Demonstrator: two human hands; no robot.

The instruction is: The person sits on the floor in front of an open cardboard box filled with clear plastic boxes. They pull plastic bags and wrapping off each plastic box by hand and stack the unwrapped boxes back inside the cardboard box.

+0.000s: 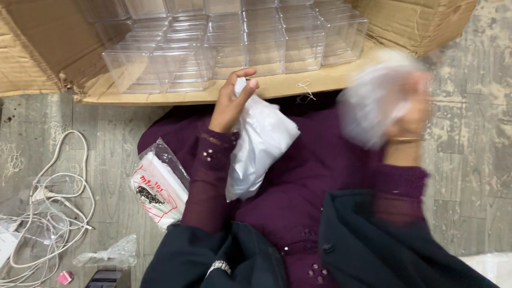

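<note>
Left hand: the left hand (230, 101) was raised above the lap, its fingers curled and pinched shut on the top edge of a white plastic bag (258, 149), which hung down from the grip over the purple sleeve.
White plastic bag: it was soft and crumpled, and lay against the purple garment (298, 176) that covered the lap, just beside the left forearm.
Right hand: the right hand (410, 114) was lifted at the right and badly blurred; it appeared closed around a second pale bundle (373, 98), also blurred, so the exact grip could not be told.
Pale bundle: it was held in the air in front of the cardboard edge, well apart from the white plastic bag.
Clear plastic boxes: rows of transparent boxes (240, 42) stood side by side on flattened cardboard (288, 82) beyond the hands.
Printed packet: a clear packet with red and black printing (159, 189) lay on the floor just beside the left elbow.
White cable: a tangle of white cable (53, 213) lay on the grey floor (469, 176) at the far left, near a small crumpled clear bag (109, 256).
</note>
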